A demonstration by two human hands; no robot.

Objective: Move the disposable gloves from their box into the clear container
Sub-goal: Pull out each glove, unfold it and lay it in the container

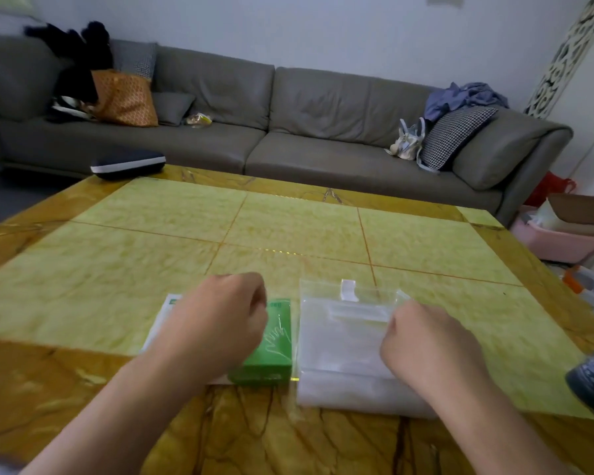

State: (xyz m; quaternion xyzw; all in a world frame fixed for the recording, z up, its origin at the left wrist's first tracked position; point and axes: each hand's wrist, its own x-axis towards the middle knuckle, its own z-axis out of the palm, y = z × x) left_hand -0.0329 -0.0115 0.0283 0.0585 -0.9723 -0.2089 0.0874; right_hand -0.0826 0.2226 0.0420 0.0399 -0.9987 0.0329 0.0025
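1. Glove box (275,341): green with white, lying flat on the yellow stone table (288,228), near the front edge. A hand outline is printed on the green face. No gloves show outside it; your hand hides most of the top, so I can't tell whether it's open.
2. Clear container (340,344): a see-through zip-type pouch lying flat just right of the box, nearly touching it. White tab on its far edge. Contents look like nothing or thin film; too hazy to tell.
3. Your left hand (220,323): over the white part of the box, fingers curled under into a loose fist. From this angle I can't tell if it grips anything.
4. Your right hand (429,347): on the right part of the pouch, fingers curled, probably pinching the plastic near its far right edge; fingertips hidden.
5. Dark case (127,165) sits at the far left corner of the table. Grey sofa (288,108) behind. Pink tub (556,241) on the floor, right.
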